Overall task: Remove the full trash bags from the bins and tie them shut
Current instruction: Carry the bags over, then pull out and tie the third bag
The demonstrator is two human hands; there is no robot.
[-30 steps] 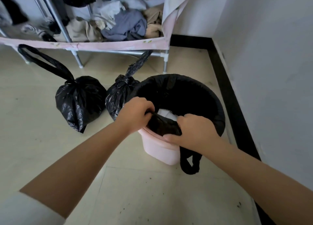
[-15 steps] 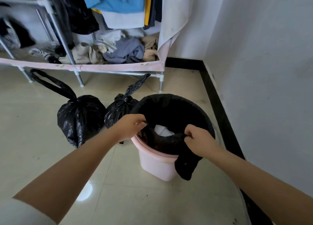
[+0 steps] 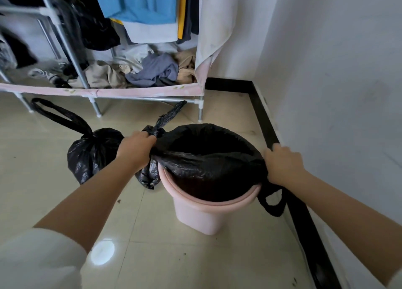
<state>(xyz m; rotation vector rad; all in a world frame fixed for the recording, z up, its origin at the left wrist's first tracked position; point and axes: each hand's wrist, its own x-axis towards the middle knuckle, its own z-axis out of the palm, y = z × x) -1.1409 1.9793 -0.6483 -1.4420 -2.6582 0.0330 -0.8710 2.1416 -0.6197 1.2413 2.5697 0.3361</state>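
Observation:
A pink plastic bin point(image 3: 200, 217) stands on the tiled floor, lined with a black trash bag point(image 3: 208, 167). The bag's near edge is pulled off the rim and stretched taut between my hands. My left hand point(image 3: 137, 149) grips the bag's left side. My right hand point(image 3: 282, 162) grips its right side, and a bag handle loop point(image 3: 272, 204) hangs below it. The bag's far edge still covers the back rim. Two tied black bags lie left of the bin: one point(image 3: 91, 156) with a long loop, the other point(image 3: 150, 175) partly hidden behind my left hand.
A metal clothes rack point(image 3: 91, 95) with a pink fabric base, piled and hanging clothes stands behind the bin. A white wall point(image 3: 337, 93) with a black skirting point(image 3: 267, 132) runs close along the bin's right side. Tiled floor lies open in front and to the left.
My hands have moved apart from the near rim to the bin's left and right sides, stretching the bag's edge between them. The bag's white contents are now hidden. The view has risen.

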